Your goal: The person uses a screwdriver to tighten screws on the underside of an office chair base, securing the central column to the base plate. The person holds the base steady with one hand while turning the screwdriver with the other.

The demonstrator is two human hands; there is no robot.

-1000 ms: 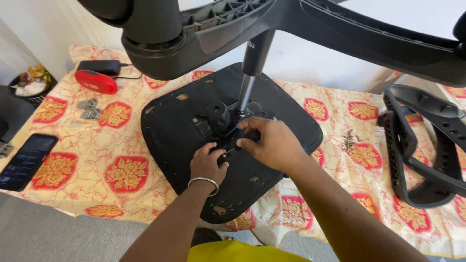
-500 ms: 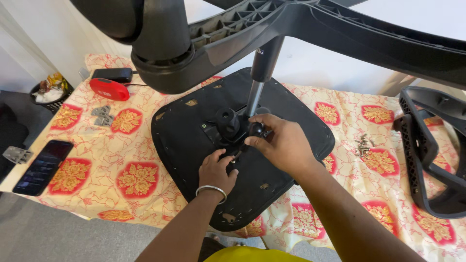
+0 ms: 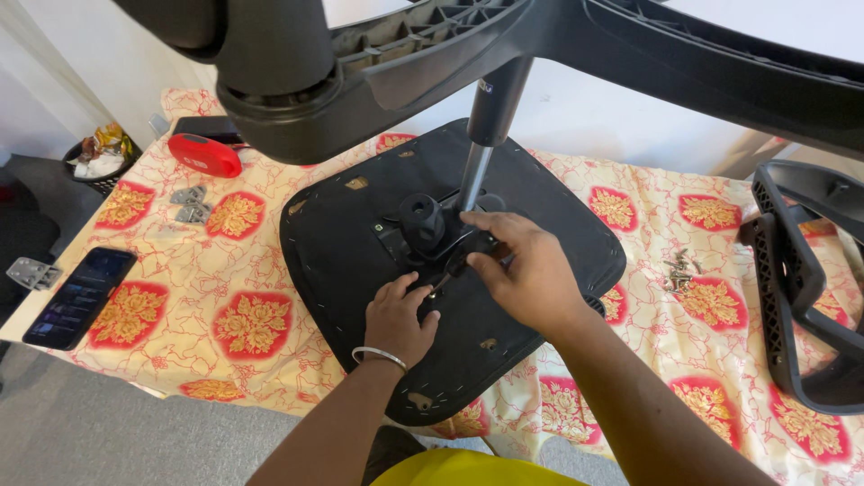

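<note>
At the far left of the frame a dark phone (image 3: 79, 297) lies on the flowered tablecloth (image 3: 234, 261), with a small grey hinge (image 3: 33, 273) beside it at the table's edge. Higher up, a red oval gadget (image 3: 204, 155) and a few grey metal brackets (image 3: 190, 204) sit near the cloth's upper left corner.

In the middle lies the upturned black chair seat (image 3: 342, 261), its underside up, with the metal post (image 3: 474, 175) rising from the mechanism plate (image 3: 432, 236) into the chair base (image 3: 378, 63) that fills the top of the frame. The left hand (image 3: 399, 315) rests just below the plate, fingers curled and pinching a small dark tool or fastener; which one cannot be told. The right hand (image 3: 526, 270) cups over the plate's right side, fingers pressed together on a part there.

To do this fitting well, the piece likely needs to stay square to its hole while the right hand steadies the plate.

Right of the seat, loose screws (image 3: 679, 268) lie on the cloth, and a black armrest frame (image 3: 801, 297) lies at the right edge. The seat's lower corner overhangs the near table edge, and the base overhead limits room for lifting the hands.
</note>
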